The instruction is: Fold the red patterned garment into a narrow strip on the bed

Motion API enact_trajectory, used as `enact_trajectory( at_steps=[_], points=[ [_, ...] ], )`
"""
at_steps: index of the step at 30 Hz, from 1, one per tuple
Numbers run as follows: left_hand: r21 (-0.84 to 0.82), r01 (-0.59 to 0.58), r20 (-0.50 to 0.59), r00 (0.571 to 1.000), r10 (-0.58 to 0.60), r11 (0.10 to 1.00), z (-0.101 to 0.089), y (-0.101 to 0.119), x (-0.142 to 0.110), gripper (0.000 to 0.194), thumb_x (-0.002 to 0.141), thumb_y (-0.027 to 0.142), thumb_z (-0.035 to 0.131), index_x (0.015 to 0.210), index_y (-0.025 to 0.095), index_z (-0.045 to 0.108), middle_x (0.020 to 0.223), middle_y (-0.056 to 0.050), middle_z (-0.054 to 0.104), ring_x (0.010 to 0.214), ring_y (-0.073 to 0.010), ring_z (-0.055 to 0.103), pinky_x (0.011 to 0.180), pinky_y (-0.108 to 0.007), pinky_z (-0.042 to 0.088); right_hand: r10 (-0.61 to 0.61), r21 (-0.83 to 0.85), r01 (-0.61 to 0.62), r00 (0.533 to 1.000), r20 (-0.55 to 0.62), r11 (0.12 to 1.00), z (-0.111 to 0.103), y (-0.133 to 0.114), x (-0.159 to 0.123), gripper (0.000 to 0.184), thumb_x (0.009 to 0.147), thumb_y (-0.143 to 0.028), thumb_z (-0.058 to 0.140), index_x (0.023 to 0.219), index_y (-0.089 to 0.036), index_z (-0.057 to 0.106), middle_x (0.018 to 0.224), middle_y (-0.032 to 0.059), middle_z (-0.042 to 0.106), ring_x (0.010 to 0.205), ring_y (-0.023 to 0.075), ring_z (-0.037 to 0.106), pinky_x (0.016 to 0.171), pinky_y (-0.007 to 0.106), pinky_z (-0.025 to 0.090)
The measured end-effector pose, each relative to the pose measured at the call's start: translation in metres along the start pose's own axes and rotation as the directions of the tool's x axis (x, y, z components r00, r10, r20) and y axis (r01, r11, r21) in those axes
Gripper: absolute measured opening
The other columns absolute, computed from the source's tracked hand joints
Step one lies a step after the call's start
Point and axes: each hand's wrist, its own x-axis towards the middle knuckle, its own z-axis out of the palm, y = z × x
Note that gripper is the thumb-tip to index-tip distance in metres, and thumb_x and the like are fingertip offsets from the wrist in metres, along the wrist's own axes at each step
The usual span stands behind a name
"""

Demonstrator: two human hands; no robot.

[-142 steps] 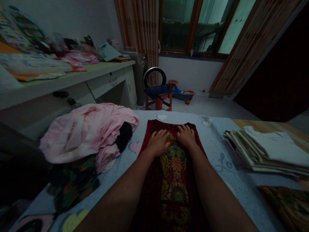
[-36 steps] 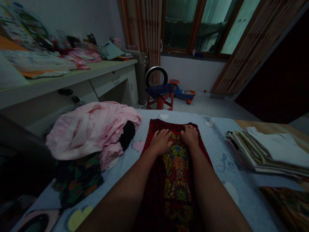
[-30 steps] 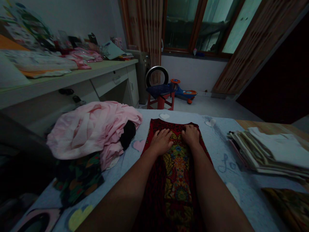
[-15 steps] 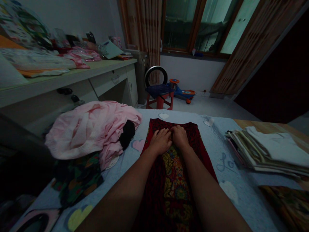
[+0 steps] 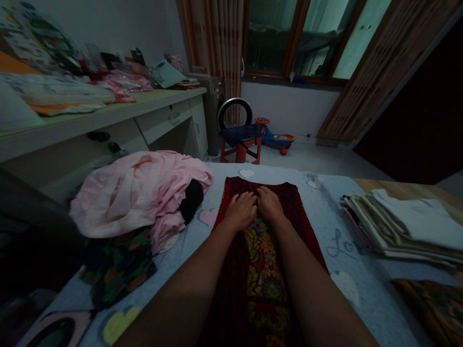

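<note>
A dark red garment [image 5: 235,270] with a black pattern and a yellow floral panel down its middle lies spread on a light blue blanket [image 5: 347,212]. On its upper part rests my left hand [image 5: 240,210], palm down with the fingers stretched forward. Beside it my right hand [image 5: 269,204] lies flat on the same cloth, the two nearly touching at the fingertips. Neither hand holds anything that I can see. Both forearms cover parts of the garment's sides, and its near end runs out of view.
A heap of pink cloth [image 5: 137,193] lies left, over a dark green patterned cloth [image 5: 119,270]. To the right are a stack of folded clothes [image 5: 415,221] and a brown patterned cloth [image 5: 430,303]. Beyond the bed stand a red stool [image 5: 240,152] and a desk [image 5: 162,106].
The whole view has shifted very slightly. Both hands stay in the same place on the garment, and nothing has been picked up or let go.
</note>
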Motion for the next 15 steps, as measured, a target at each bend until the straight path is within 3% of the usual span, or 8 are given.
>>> enact_trajectory(
  at_steps=[4,8,15],
  points=[
    [-0.047,0.018,-0.042,0.999,-0.02,0.999,0.0,-0.001,0.004,0.045,0.095,0.023,0.037,0.139,0.019,0.044,0.153,-0.008,0.041,0.142,-0.0187,0.035,0.118,-0.045,0.025,-0.028,0.065,0.032,0.998,-0.062,0.997,0.0,-0.002,0.001,0.04,0.094,-0.019,0.04,0.129,-0.012,0.057,0.137,0.0136,0.055,0.129,0.0217,0.045,0.109,0.034,0.031],
    [-0.11,0.042,-0.171,0.983,-0.061,0.993,0.001,-0.004,0.008,0.044,0.092,0.016,0.039,0.136,0.016,0.048,0.148,-0.011,0.046,0.136,-0.0185,0.042,0.113,-0.037,0.034,-0.076,0.103,0.092,0.986,-0.147,0.99,-0.01,-0.009,0.0,0.034,0.093,-0.019,0.043,0.119,-0.018,0.063,0.123,0.0107,0.062,0.115,0.0221,0.052,0.1,0.033,0.038],
    [-0.093,0.073,-0.228,0.969,-0.093,0.993,-0.001,-0.007,0.008,0.037,0.088,0.01,0.043,0.12,0.015,0.06,0.122,-0.009,0.065,0.116,-0.0192,0.058,0.107,-0.034,0.04,0.002,-0.034,-0.002,1.0,-0.007,0.999,-0.014,-0.016,-0.004,0.028,0.093,-0.022,0.044,0.112,-0.022,0.065,0.115,0.0109,0.061,0.105,0.025,0.052,0.087,0.035,0.041]
  ],
)
